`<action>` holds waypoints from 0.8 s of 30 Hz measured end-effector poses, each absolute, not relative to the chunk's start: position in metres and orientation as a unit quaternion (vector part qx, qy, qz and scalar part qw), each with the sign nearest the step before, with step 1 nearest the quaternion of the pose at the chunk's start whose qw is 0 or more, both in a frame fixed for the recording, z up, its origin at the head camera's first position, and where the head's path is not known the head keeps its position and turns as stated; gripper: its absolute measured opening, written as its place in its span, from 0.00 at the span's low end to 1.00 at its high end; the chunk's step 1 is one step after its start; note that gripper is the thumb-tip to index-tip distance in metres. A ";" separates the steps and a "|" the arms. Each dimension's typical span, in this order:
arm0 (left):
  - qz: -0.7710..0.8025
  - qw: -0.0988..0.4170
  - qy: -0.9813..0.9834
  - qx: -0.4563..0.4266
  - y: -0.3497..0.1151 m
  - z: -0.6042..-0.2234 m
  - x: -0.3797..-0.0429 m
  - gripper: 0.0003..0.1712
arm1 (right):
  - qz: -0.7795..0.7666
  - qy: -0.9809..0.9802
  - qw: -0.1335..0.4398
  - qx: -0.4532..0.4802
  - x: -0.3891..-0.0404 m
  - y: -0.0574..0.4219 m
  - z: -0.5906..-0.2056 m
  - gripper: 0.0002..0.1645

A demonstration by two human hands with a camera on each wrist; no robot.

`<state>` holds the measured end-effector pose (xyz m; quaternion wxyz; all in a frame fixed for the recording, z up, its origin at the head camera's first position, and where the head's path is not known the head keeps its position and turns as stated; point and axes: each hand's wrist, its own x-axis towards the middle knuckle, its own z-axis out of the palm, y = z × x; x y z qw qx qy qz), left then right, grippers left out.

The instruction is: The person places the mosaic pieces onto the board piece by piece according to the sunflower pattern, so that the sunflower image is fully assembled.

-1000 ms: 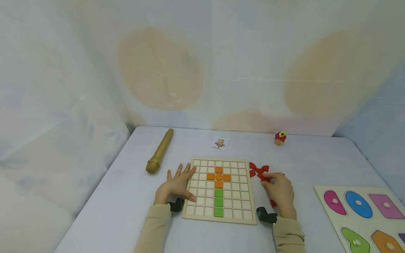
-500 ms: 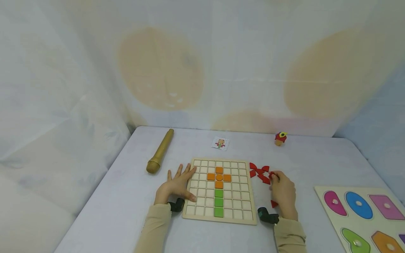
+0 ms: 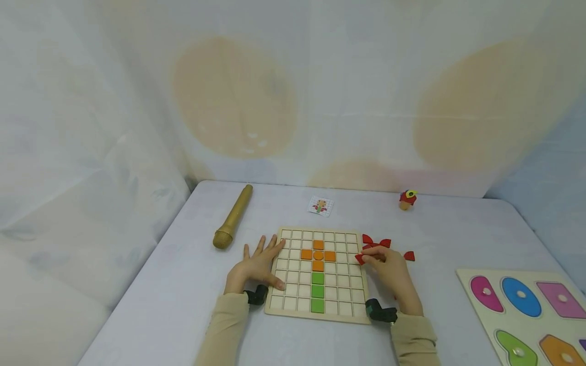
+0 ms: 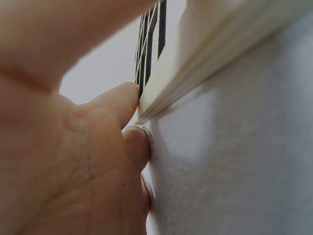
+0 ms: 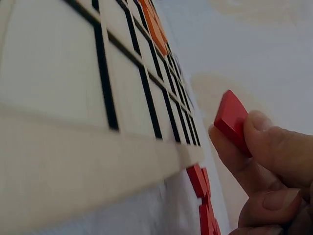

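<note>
A square wooden grid board [image 3: 293,310] lies on the table. Orange squares surround an orange round tile [image 3: 318,255] on it, with a column of green square tiles [image 3: 318,291] below. My left hand [image 3: 256,269] rests on the board's left edge, fingers spread; in the left wrist view its fingertips touch the board's rim. Between thumb and index finger, my right hand [image 3: 391,272] pinches a small red tile [image 5: 232,117] at the board's right edge. Several red tiles [image 3: 385,243] lie behind that hand, partly hidden, and a red quarter-round piece [image 3: 409,256] sits to its right.
A gold microphone [image 3: 233,216] lies at the left. Behind the board are a small pattern card [image 3: 320,206] and a red parrot figure [image 3: 407,199]. A knobbed shape puzzle board [image 3: 513,277] occupies the right front, and fabric hangs behind the table.
My right hand shifted right among the red tiles, then came left to the board's right edge with a red tile pinched in it. My left hand stays in place.
</note>
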<state>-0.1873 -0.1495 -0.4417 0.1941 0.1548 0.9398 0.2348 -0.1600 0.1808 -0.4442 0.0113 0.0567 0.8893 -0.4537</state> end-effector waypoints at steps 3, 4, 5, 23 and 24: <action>0.235 0.194 0.940 0.154 -0.149 -0.442 -0.188 0.71 | -0.457 0.888 0.039 0.029 -0.158 0.166 -0.440 0.11; 0.235 0.194 0.940 0.154 -0.149 -0.442 -0.187 0.71 | -0.456 0.888 0.046 0.018 -0.158 0.162 -0.439 0.10; 0.235 0.194 0.940 0.154 -0.149 -0.442 -0.187 0.71 | -0.455 0.889 0.050 0.009 -0.157 0.157 -0.438 0.09; 0.230 0.194 0.940 0.160 -0.150 -0.442 -0.187 0.71 | -0.390 0.916 0.076 -0.050 -0.153 0.121 -0.451 0.03; 0.231 0.192 0.941 0.158 -0.150 -0.442 -0.188 0.71 | -0.392 0.916 0.074 -0.052 -0.153 0.120 -0.451 0.02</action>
